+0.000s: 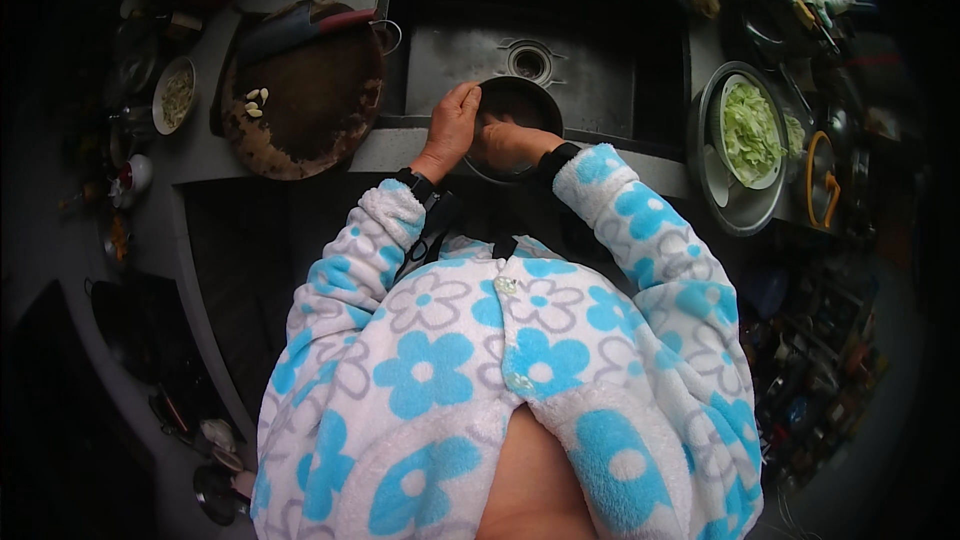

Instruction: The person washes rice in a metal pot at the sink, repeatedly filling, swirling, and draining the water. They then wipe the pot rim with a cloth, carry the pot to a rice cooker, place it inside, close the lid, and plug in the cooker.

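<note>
At the near edge of a dark metal sink [450, 52] is a round metal bowl [555, 116], tilted, its inside dark. My left hand [452, 124] grips the bowl's left rim, thumb and fingers close together. My right hand [517, 144] reaches inside the bowl with its fingers bent; whether they hold something there cannot be made out. The sink drain [529, 61] lies just beyond the bowl. To the left, a round wooden chopping board [300, 105] bears a cleaver [281, 34] with a red handle and several peeled garlic cloves [256, 103].
On the right counter, a metal basin [739, 214] holds a white colander [769, 181] of cut cabbage [750, 131]. A glass lid with an orange rim [811, 180] lies beside it. At left are a bowl of pale shreds [177, 97] and a dark wok [120, 322].
</note>
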Demonstrator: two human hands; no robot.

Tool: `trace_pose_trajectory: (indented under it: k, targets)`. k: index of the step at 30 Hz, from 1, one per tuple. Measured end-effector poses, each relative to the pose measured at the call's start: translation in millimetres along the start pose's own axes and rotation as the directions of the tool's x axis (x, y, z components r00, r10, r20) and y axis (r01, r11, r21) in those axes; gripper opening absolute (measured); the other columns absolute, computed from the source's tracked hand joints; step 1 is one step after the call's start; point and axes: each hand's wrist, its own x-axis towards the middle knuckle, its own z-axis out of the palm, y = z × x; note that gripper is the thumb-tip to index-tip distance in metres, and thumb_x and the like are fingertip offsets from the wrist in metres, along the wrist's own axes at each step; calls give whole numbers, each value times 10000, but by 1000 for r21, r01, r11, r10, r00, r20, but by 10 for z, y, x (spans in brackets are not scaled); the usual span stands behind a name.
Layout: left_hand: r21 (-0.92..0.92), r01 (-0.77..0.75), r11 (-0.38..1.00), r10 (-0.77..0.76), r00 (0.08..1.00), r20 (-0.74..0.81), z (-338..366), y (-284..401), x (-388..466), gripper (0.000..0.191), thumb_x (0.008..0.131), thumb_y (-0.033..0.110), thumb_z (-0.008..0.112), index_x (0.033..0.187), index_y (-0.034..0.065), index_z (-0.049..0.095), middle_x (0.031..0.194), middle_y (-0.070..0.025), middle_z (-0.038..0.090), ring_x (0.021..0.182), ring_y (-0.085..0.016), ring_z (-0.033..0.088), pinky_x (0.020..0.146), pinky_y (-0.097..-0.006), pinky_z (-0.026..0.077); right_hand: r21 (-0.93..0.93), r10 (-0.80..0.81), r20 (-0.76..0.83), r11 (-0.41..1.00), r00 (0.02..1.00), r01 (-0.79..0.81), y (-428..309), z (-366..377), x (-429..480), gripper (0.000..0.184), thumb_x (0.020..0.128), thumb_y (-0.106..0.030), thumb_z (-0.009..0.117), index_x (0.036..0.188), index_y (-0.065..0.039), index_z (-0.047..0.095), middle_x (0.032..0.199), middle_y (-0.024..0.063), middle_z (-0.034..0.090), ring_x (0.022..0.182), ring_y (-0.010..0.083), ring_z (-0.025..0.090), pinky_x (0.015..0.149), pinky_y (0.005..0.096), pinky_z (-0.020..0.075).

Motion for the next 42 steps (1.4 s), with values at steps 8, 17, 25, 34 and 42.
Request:
trace_pose_trajectory:
  k: [8, 17, 25, 34, 42]
  targets:
    - [7, 17, 1000, -17, 1000, -16, -13, 64, -36, 271, 999, 222, 551, 1133, 1, 634, 1005, -176, 668, 891, -293, 639, 783, -350, 495, 124, 73, 89, 989, 993, -84, -129, -382, -441, 276, 885, -191, 539, 1095, -64, 666, 1182, 137, 648, 1167, 337, 593, 914, 523, 500]
    - [27, 13, 1000, -12, 1000, -14, -8, 10, -26, 277, 1007, 231, 557, 1147, 4, 631, 941, -135, 676, 851, -190, 613, 777, -306, 491, -187, 118, 79, 977, 990, -102, -312, -451, -569, 342, 807, -62, 600, 1139, -112, 666, 1190, 70, 614, 1208, 290, 529, 994, 467, 413]
    - [28, -29, 999, 30, 999, -31, -4, 5, -22, 259, 1005, 216, 551, 1140, 11, 634, 975, -158, 686, 884, -214, 630, 796, -312, 492, 86, 298, -218, 954, 929, -286, 48, -274, -222, 402, 835, -119, 582, 1221, -9, 601, 1169, 179, 654, 1101, 331, 626, 915, 411, 505]
    - [37, -10, 999, 12, 999, -36, 3, 65, -36, 253, 1011, 201, 536, 1152, 11, 625, 916, -130, 669, 825, -180, 607, 774, -305, 486, 158, 233, 146, 954, 961, -256, 21, -366, -272, 482, 848, -207, 625, 1273, 17, 585, 1266, 234, 606, 1144, 354, 608, 932, 383, 505]
    - [-15, -15, 1000, 14, 999, -37, 17, -19, -36, 276, 1014, 221, 539, 1162, 5, 625, 1003, -137, 689, 920, -188, 631, 832, -298, 486, 726, 264, -241, 688, 934, -8, -114, -173, -240, 456, 847, -74, 607, 1295, -24, 542, 1236, 241, 544, 1195, 393, 521, 994, 447, 456]
